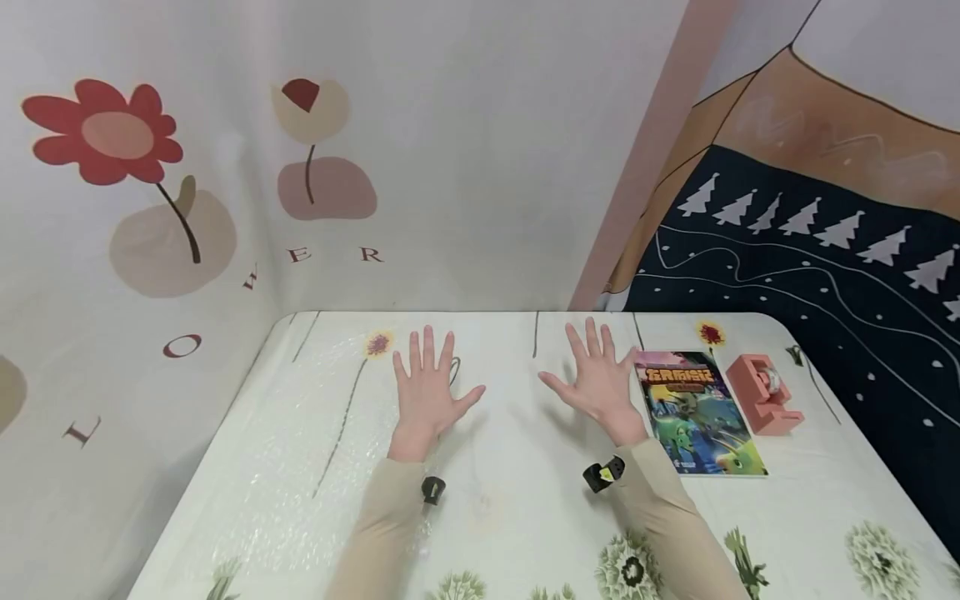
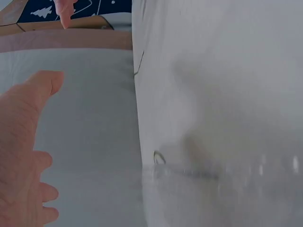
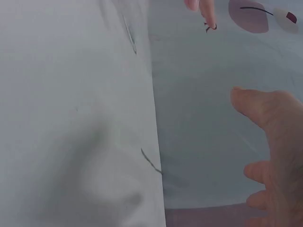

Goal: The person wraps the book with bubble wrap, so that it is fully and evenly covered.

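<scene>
With its fingers spread, my left hand [image 1: 429, 400] hovers over the table and holds nothing. A clear sheet of bubble wrap [image 1: 273, 467] covers the table's left side, beside and partly under that arm. My right hand [image 1: 602, 383] is also spread, palm down, above the table, its little finger overlapping the upper left corner of a colourful dinosaur book [image 1: 697, 417]. The book lies flat, cover up. In the left wrist view the thumb [image 2: 45, 82] stands out from the other fingers. The right wrist view shows the right thumb [image 3: 258, 101] apart from its fingers in the same way.
A pink tape dispenser [image 1: 776, 422] with a roll of tape stands right of the book. The table [image 1: 510, 517] wears a white cloth with flower prints. Printed curtains [image 1: 465, 150] hang behind and to the left, and a dark tree-patterned one [image 1: 825, 275] on the right.
</scene>
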Available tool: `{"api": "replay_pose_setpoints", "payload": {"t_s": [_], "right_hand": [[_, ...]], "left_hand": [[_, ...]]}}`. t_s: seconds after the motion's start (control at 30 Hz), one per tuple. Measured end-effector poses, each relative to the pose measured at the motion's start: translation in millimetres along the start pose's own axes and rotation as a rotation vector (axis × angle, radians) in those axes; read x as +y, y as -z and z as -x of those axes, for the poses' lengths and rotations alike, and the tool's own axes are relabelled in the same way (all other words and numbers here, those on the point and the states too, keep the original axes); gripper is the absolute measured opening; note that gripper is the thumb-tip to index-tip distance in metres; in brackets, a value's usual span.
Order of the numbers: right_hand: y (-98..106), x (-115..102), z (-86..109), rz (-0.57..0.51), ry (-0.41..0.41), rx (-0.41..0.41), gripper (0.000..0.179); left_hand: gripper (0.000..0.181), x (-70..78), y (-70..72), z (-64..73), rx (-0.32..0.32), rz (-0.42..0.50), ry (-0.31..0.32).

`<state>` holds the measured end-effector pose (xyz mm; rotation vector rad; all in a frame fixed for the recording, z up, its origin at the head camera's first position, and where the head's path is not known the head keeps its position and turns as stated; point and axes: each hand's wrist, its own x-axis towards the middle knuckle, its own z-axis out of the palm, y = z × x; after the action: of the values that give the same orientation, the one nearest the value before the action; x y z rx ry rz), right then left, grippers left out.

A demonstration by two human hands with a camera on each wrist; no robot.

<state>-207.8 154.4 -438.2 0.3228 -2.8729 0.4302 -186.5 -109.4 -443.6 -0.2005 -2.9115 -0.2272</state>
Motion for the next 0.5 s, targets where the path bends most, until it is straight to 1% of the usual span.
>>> {"api": "replay_pose_setpoints", "payload": {"t_s": [0.13, 0.23, 0.37, 0.5], "right_hand": [[0, -8, -3.5, -0.037, 0.025, 0.003, 0.088], [0, -16, -7.2, -0.091, 0.039, 0.004, 0.085], [-5, -28, -13.7, -0.177, 0.060, -0.006, 0.079], [-12, -40, -19.6, -0.251, 0.084, -0.023, 0.071]], "left_hand": [[0.092, -17.7, 8.0, 8.2, 0.053, 0.012, -0.005], [0.089, -31.2, 15.1, 15.7, 0.072, 0.016, 0.002], [0.085, -49.5, 22.2, 27.0, 0.075, 0.020, 0.030], [0.084, -68.2, 25.7, 44.0, 0.071, 0.043, 0.069]]}}
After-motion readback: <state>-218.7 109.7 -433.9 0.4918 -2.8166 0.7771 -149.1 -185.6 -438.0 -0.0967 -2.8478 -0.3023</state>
